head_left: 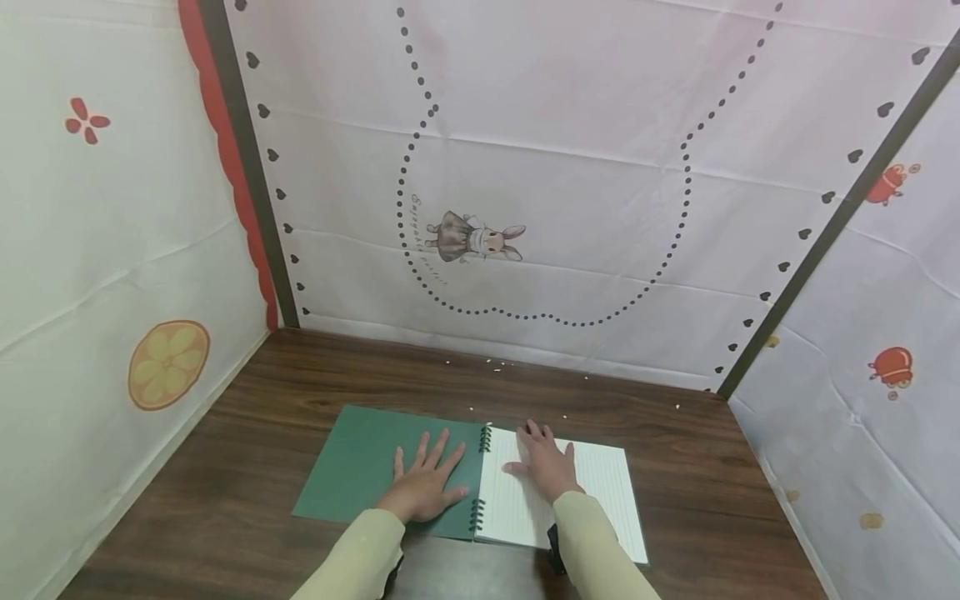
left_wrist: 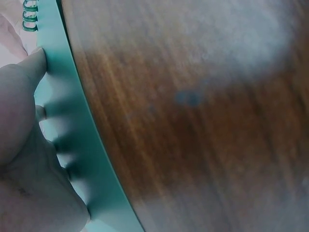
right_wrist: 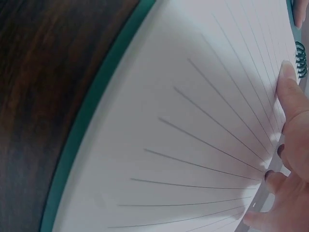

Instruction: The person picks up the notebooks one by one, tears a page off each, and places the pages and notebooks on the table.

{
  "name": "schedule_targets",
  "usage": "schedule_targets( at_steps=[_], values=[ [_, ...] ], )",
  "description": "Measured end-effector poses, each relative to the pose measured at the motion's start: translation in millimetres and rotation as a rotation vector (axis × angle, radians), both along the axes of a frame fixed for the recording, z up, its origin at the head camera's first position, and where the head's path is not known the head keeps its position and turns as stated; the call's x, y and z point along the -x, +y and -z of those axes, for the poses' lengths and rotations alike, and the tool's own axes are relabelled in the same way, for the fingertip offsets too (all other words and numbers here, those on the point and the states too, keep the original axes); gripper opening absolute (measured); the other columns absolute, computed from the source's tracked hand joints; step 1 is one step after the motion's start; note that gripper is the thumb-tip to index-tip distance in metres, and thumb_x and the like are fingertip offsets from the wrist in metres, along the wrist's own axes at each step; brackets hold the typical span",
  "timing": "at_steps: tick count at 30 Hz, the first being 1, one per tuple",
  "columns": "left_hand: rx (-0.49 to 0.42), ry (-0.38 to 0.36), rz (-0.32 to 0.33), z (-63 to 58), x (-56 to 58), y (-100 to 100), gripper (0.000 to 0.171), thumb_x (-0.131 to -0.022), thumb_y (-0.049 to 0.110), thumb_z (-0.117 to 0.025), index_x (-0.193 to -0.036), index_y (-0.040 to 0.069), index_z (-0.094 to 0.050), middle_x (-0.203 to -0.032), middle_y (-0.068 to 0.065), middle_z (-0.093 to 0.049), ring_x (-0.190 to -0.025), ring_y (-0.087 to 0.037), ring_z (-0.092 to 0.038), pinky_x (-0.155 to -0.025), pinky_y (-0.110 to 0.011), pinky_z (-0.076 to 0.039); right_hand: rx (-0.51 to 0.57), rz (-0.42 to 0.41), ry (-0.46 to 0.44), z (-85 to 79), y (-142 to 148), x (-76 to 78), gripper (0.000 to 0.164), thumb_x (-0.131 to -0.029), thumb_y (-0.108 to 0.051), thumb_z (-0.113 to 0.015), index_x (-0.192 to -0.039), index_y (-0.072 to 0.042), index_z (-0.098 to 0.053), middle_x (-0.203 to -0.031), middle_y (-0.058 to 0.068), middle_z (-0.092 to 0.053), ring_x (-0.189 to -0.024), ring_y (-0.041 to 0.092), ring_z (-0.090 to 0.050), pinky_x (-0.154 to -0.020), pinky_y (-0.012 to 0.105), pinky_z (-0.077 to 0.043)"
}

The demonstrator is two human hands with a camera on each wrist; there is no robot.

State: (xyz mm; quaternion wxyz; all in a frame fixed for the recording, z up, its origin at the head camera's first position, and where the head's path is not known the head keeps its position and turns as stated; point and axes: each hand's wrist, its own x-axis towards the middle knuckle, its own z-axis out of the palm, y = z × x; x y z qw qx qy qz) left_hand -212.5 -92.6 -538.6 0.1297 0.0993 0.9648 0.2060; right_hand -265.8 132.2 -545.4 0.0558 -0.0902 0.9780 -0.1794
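Note:
A spiral-bound notebook lies open on the wooden table, lined white pages to the right and its green cover folded out to the left. My left hand rests on that cover with the fingers spread. On the lined page rests my right hand, its thumb reaching toward the binding. In the left wrist view the left thumb touches the green cover near the coils. The right wrist view has the right thumb and fingertips along the ruled page. Neither hand holds anything.
The dark wooden table runs to a printed cloth wall at the back, with more cloth on both sides. Small white scraps are scattered behind the notebook.

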Motion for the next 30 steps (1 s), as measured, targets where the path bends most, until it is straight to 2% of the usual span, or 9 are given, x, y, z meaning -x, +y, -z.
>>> schedule_targets(
  at_steps=[6,17,30],
  values=[
    [0.000,0.002,-0.001,-0.1,-0.2,-0.7,0.071,-0.094,0.054,-0.053,-0.153,0.024,-0.030,-0.164,-0.009,-0.010,-0.150,-0.041,-0.003,-0.111,-0.073,0.003,0.014,0.006,0.009,-0.4,-1.3,-0.7,0.074,-0.081,-0.048,-0.070,-0.143,-0.014,-0.048,-0.157,0.010,-0.034,-0.146,0.037,-0.028,-0.109,0.074,-0.018],
    [0.003,-0.002,0.001,-0.9,-0.9,0.1,0.071,-0.094,0.054,-0.053,-0.153,0.023,-0.029,-0.164,-0.009,-0.009,-0.150,-0.040,-0.003,-0.111,-0.073,0.003,-0.002,-0.011,-0.046,0.3,0.9,0.3,0.074,-0.085,-0.049,-0.067,-0.147,-0.018,-0.041,-0.159,0.011,-0.030,-0.147,0.039,-0.023,-0.108,0.076,-0.013],
    [-0.005,0.010,0.002,-0.9,-1.2,0.2,0.071,-0.094,0.053,-0.053,-0.153,0.023,-0.030,-0.164,-0.010,-0.010,-0.150,-0.041,-0.003,-0.111,-0.073,0.003,0.065,0.011,-0.019,3.7,-0.1,-0.6,0.069,-0.084,-0.045,-0.069,-0.144,-0.019,-0.047,-0.159,0.009,-0.031,-0.148,0.036,-0.024,-0.109,0.075,-0.010]
  ],
)
